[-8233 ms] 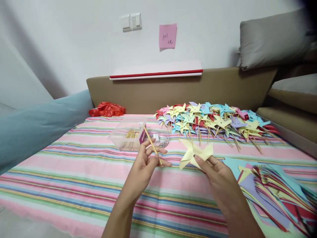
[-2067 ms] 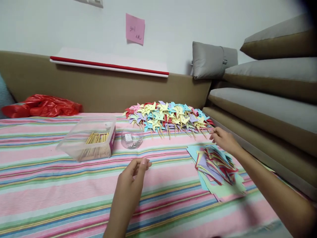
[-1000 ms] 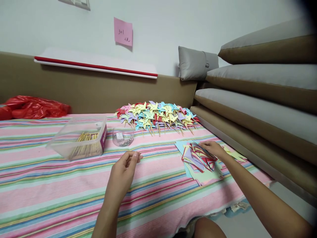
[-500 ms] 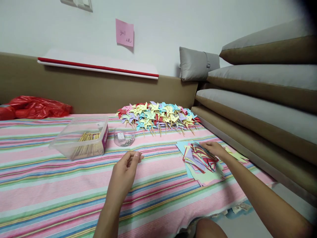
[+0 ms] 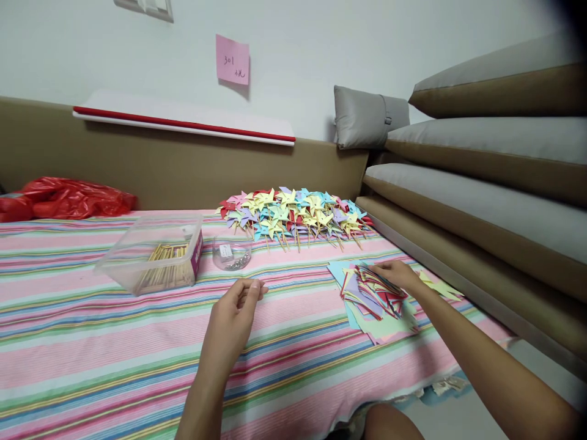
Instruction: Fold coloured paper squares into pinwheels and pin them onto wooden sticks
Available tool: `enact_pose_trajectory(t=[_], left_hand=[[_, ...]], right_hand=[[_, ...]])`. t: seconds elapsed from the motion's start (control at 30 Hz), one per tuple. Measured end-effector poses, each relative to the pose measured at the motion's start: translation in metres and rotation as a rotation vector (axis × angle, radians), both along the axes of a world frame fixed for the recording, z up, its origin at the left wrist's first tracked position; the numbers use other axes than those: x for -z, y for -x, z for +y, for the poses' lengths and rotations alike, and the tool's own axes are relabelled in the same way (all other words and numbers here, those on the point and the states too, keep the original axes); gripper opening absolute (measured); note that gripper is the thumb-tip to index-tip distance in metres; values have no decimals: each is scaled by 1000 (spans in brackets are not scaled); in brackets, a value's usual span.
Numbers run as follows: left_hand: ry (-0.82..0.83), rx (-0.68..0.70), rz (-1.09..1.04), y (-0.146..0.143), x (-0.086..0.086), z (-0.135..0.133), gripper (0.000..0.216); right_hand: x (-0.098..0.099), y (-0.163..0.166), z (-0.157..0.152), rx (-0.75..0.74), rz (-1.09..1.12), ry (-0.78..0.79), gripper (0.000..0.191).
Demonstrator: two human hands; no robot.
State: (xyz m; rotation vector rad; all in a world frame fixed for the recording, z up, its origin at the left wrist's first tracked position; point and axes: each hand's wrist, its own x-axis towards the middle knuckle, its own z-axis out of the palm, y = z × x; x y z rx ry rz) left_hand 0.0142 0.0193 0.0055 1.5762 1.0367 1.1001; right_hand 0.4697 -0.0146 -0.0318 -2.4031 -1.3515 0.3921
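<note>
Over the striped cloth, my left hand (image 5: 238, 304) hovers with its fingers curled inward and the thumb close to them; nothing shows between them. My right hand (image 5: 398, 275) is at the far right edge of a fanned stack of coloured paper pieces (image 5: 367, 293), fingers closed on the edge of a piece there; its fingertips are partly hidden. Larger pale green and blue sheets (image 5: 385, 330) lie under this stack. Just beyond my left hand stands a clear round bowl (image 5: 232, 253) with small metal pieces and a white label.
Finished paper pinwheels (image 5: 298, 214) on sticks are heaped at the back. A clear plastic box (image 5: 151, 263) of wooden sticks stands left. Yellow paper (image 5: 443, 287) lies beside the stacked grey cushions (image 5: 486, 183) on the right. A red plastic bag (image 5: 77, 198) rests back left.
Both hands hold nearly the same place and pose. The whole view has shifted very slightly; no object has visibly moved.
</note>
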Motion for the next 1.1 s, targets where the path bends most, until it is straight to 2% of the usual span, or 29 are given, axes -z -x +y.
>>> enact_pose_trajectory(t=[0.3, 0.5, 0.77, 1.1], left_hand=[[-4, -2, 11, 1, -1, -1, 38], [9, 6, 12, 1, -1, -2, 38], [0, 11, 30, 1, 0, -1, 37], [-43, -3, 67, 0, -5, -4, 35]], right_hand=[[0, 1, 2, 40, -57, 28, 31], [-1, 2, -6, -17, 7, -13, 48], [2, 0, -6, -15, -32, -56, 48], [3, 2, -3, 10, -215, -6, 29]])
